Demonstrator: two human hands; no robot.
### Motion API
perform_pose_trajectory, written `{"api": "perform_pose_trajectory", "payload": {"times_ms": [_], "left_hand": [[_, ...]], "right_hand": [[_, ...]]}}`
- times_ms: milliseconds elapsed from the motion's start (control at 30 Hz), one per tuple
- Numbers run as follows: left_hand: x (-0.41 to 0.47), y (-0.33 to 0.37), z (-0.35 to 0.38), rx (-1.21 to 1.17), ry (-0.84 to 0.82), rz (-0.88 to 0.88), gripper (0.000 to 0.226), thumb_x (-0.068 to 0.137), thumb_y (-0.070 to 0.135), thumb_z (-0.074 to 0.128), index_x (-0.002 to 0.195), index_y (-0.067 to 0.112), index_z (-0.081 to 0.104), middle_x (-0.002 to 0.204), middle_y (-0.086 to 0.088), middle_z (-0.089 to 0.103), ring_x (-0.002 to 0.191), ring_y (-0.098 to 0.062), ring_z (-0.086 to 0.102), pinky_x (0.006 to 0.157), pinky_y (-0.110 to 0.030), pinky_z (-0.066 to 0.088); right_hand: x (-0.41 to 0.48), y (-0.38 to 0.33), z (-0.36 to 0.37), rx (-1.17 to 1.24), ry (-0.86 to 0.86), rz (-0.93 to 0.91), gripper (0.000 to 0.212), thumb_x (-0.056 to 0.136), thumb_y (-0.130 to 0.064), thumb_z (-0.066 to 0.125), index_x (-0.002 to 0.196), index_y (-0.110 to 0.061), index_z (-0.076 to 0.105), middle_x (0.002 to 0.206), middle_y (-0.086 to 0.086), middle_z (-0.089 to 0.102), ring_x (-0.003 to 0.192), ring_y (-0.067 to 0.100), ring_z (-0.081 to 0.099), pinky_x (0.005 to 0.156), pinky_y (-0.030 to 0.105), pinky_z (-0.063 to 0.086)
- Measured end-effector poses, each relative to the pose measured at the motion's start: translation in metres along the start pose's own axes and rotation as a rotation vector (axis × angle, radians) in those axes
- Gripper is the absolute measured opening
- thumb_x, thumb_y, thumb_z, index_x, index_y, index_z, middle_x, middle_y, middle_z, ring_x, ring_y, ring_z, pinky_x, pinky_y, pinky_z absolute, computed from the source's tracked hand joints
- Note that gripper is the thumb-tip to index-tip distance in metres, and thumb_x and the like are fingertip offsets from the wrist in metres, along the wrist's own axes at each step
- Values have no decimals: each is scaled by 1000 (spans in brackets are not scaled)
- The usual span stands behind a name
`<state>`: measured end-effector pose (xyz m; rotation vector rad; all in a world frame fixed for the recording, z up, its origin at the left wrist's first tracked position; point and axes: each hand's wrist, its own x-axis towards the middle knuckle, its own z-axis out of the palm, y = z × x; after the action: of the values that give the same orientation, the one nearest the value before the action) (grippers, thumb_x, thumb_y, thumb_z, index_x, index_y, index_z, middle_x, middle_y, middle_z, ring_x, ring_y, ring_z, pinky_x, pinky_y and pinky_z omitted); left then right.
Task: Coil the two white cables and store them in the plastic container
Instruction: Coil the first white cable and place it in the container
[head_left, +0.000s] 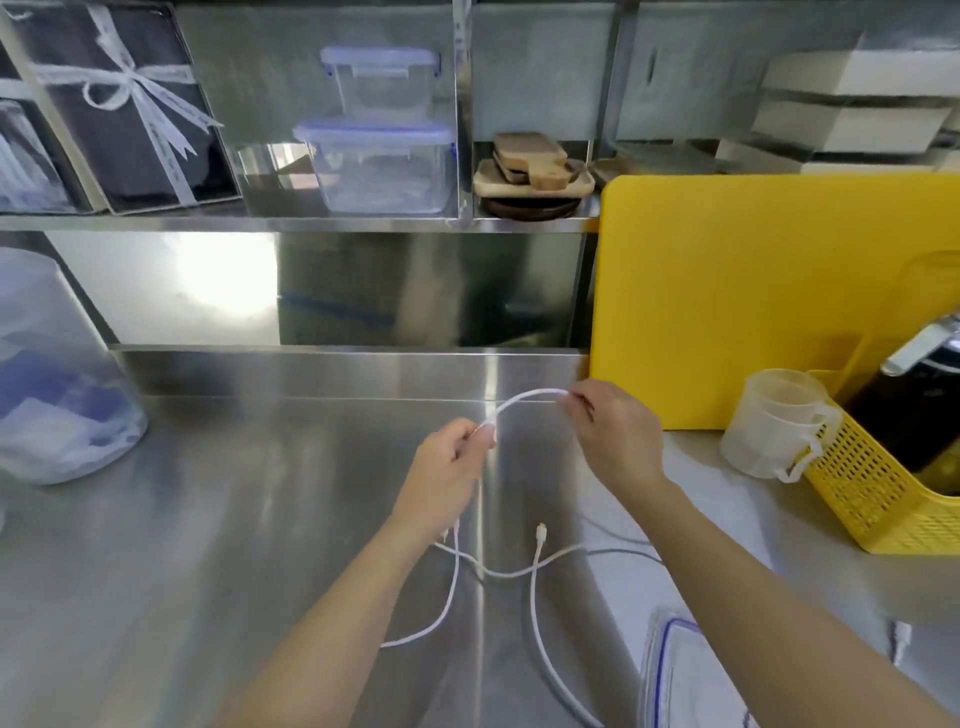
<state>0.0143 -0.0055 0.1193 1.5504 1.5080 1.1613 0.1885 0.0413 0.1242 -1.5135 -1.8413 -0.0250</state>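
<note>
The left hand (449, 467) pinches a white cable (524, 397), which arches rightward to the right hand (615, 436), also pinching it. Below both grips, more cable (535, 613) trails across the steel counter (234, 545).

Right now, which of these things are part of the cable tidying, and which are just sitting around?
Part of the job:
white cable, held between left hand and right hand
second white cable on the steel counter
clear container lid, partly visible

Just lying about:
yellow cutting board
measuring cups
yellow basket
</note>
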Motion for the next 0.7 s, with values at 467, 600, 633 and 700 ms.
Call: {"api": "perform_pose_trajectory", "payload": {"times_ms": [467, 600, 633, 700], "left_hand": [[-14, 82, -89, -1137, -10, -66, 37, 99, 29, 35, 69, 14, 51, 39, 10, 31, 29, -3, 22, 32, -17, 15], [-21, 90, -94, -1158, 9, -39, 34, 98, 25, 35, 76, 11, 56, 44, 8, 37, 32, -5, 27, 32, -16, 21], [-23, 92, -94, -1137, 11, -32, 33, 98, 24, 35, 79, 10, 57, 46, 7, 39, 34, -5, 28, 33, -16, 24], [-26, 95, -94, -1073, 19, -22, 31, 98, 23, 37, 84, 8, 60, 50, 6, 41, 37, -6, 31, 35, -16, 28]], "right_hand": [[-21, -11, -61, 385, -127, 70, 36, 89, -20, 57, 122, -18, 43, 77, 10, 58, 59, 13, 48, 58, 31, 42], [-29, -24, -63, 254, -107, -139, 12, 88, -11, 58, 99, -15, 58, 75, 0, 58, 56, 13, 46, 54, 21, 37], [-29, -30, -67, 199, -99, -200, 9, 86, -9, 59, 94, -12, 62, 76, 0, 60, 58, 17, 50, 56, 23, 39], [-30, -42, -76, 109, -126, -301, 9, 85, -9, 60, 91, -10, 66, 83, 4, 66, 68, 26, 59, 58, 31, 44]]}}
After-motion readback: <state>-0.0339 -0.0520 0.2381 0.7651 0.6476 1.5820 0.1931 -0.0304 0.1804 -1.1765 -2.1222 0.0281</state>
